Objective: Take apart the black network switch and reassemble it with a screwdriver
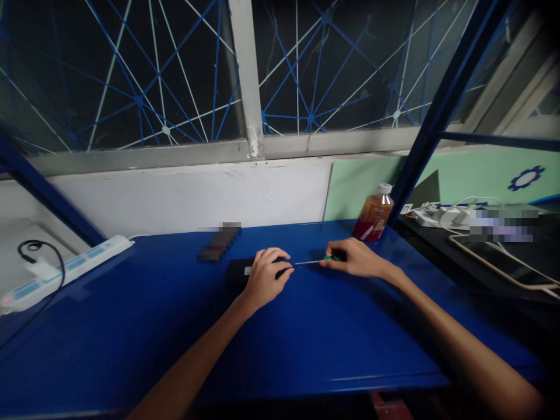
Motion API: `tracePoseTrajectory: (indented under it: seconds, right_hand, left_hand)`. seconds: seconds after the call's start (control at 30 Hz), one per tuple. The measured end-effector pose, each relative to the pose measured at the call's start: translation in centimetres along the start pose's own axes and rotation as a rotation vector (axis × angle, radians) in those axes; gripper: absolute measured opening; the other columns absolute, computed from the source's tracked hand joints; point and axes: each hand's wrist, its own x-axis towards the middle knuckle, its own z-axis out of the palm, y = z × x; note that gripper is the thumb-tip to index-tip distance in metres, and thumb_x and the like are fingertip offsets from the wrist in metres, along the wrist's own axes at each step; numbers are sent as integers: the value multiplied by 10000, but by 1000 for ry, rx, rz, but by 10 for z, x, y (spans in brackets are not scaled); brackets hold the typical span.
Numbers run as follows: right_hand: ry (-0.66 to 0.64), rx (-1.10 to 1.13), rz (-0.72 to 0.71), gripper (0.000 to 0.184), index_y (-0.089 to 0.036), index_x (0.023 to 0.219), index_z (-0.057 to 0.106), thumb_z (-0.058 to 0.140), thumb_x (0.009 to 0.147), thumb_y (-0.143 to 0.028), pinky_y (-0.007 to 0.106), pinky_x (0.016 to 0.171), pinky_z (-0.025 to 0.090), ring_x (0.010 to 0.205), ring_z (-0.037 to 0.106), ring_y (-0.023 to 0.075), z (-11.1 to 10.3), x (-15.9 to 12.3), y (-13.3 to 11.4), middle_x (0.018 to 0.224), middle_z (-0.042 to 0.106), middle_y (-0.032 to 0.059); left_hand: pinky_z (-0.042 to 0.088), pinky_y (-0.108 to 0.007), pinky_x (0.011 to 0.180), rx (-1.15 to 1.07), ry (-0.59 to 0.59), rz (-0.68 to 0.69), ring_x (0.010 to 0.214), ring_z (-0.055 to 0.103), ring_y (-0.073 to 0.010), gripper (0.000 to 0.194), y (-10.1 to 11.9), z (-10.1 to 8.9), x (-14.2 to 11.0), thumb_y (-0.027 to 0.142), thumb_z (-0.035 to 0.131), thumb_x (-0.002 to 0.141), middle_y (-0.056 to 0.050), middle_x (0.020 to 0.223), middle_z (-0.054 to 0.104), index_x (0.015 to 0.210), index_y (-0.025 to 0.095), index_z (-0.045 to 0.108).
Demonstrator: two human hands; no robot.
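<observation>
My right hand point(352, 258) is closed around the green handle of a screwdriver point(307, 262), and its thin metal shaft points left across the blue tabletop. My left hand point(269, 275) is curled, thumb and fingers drawn together close to the screwdriver's tip. Whatever lies between those fingertips is too small to name. A flat black box point(237, 272) with a small pale label sits on the table, partly hidden behind my left hand.
Behind my right hand stands a bottle point(374, 214) of reddish drink with a white cap. A white power strip point(70, 271) with a plugged-in black cable lies at left. A blurred dark object point(221, 240) rests near the wall. At right, a phone point(503, 261) and cables lie on a black surface.
</observation>
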Motion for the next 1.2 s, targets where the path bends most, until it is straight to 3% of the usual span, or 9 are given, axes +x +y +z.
tracePoseTrajectory:
  seconds: [0.17, 0.43, 0.63, 0.87, 1.2]
  right_hand:
    - [100, 38, 41, 398, -187, 765, 578, 511, 840, -572, 259, 521, 296, 533, 438, 114, -7, -1, 9, 613, 548, -12]
    - [65, -7, 28, 383, -193, 775, 584, 520, 841, -565, 263, 521, 299, 516, 460, 116, -6, -1, 6, 613, 567, -6]
    - [72, -43, 41, 384, -195, 757, 579, 515, 845, -563, 263, 518, 295, 528, 482, 129, -4, 1, 6, 599, 570, 1]
    - [81, -52, 44, 384, -196, 746, 574, 521, 843, -563, 270, 526, 303, 543, 494, 134, -6, 0, 5, 626, 588, 13]
    - [76, -76, 21, 400, -195, 784, 592, 511, 851, -581, 283, 540, 308, 566, 508, 140, -3, 0, 8, 650, 604, 22]
  left_hand:
    - [388, -455, 944, 14, -88, 18, 1130, 522, -244, 308, 4, 0, -1, 221, 541, 891, -62, 1156, 621, 1191, 256, 602]
    - [361, -482, 964, 97, -148, 4, 1153, 501, -272, 335, -11, -17, -2, 347, 560, 882, -72, 1201, 599, 1201, 254, 595]
    - [334, -537, 967, 144, -254, -9, 1152, 490, -328, 608, -22, -24, -4, 634, 601, 761, -99, 1238, 576, 1233, 250, 584]
    - [381, -482, 920, 125, -294, 15, 1101, 533, -300, 497, -24, -30, -1, 470, 650, 782, -76, 1223, 599, 1233, 275, 577]
    - [398, -492, 924, 60, -269, 5, 1074, 571, -287, 516, -29, -30, 0, 477, 719, 733, -54, 1184, 650, 1193, 274, 601]
